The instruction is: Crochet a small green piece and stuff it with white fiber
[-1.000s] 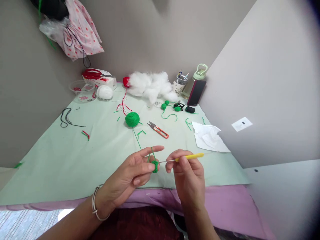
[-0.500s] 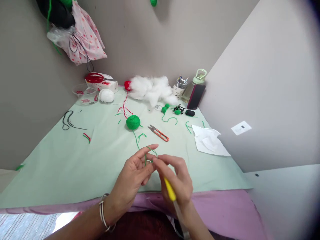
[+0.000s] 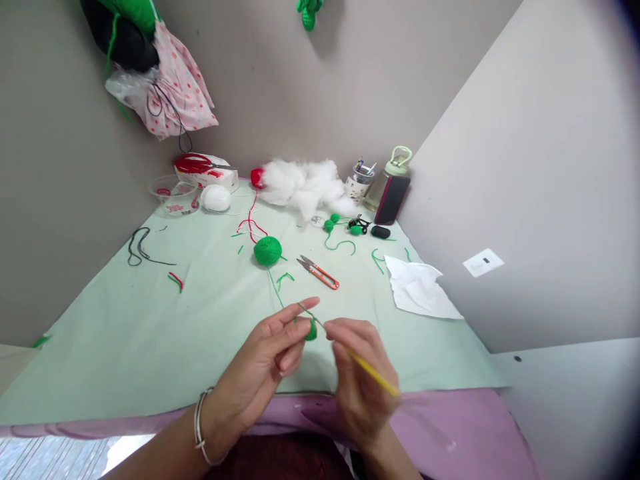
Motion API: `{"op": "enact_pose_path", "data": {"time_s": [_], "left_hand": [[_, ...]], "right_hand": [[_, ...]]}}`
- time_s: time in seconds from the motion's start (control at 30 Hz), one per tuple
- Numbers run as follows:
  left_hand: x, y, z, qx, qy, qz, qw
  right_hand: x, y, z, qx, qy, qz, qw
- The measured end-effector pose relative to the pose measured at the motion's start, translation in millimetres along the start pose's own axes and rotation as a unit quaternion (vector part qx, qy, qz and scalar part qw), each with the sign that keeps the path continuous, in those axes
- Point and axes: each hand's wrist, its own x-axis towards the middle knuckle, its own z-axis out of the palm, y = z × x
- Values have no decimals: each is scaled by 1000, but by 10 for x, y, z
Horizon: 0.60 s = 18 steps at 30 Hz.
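My left hand (image 3: 273, 357) pinches a small green crochet piece (image 3: 311, 330) between thumb and fingers, with green yarn looped over its raised forefinger. That strand runs back across the cloth to a green yarn ball (image 3: 267, 251). My right hand (image 3: 361, 380) holds a yellow-handled crochet hook (image 3: 373, 375), its tip at the green piece and its handle slanting down to the right. Both hands hover over the near edge of the pale green cloth (image 3: 150, 320).
Orange thread snips (image 3: 319, 273) lie just beyond my hands. White tissue (image 3: 417, 288) sits at the right. At the back are white stuffing (image 3: 305, 183), a pen cup (image 3: 359, 182), a bottle (image 3: 393, 175), a phone (image 3: 393, 200), a white yarn ball (image 3: 217, 198) and small green pieces (image 3: 340, 223).
My right hand swung the hook from pointing sideways to slanting down-right, and drew slightly back from the piece. The view tilted up a little.
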Motion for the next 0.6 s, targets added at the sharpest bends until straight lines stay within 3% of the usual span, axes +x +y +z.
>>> {"op": "enact_pose_path", "data": {"time_s": [0.07,0.17,0.3,0.43,0.6], "left_hand": [[-1,41,-1,-5,7,22,1000],[-14,50,25,34,16,60,998],[-39,9,43,62,11,55,997],[-39,55,-7,32,-8,21,999],[-37,119,-43,7,-23,16,1000]], "right_hand": [[20,-24,-26,75,16,94,993],[66,-42,-25,167,14,164,972],[78,-22,14,201,-4,181,963],[69,3,-17,207,24,198,958],[119,5,-44,297,59,263,916]]}}
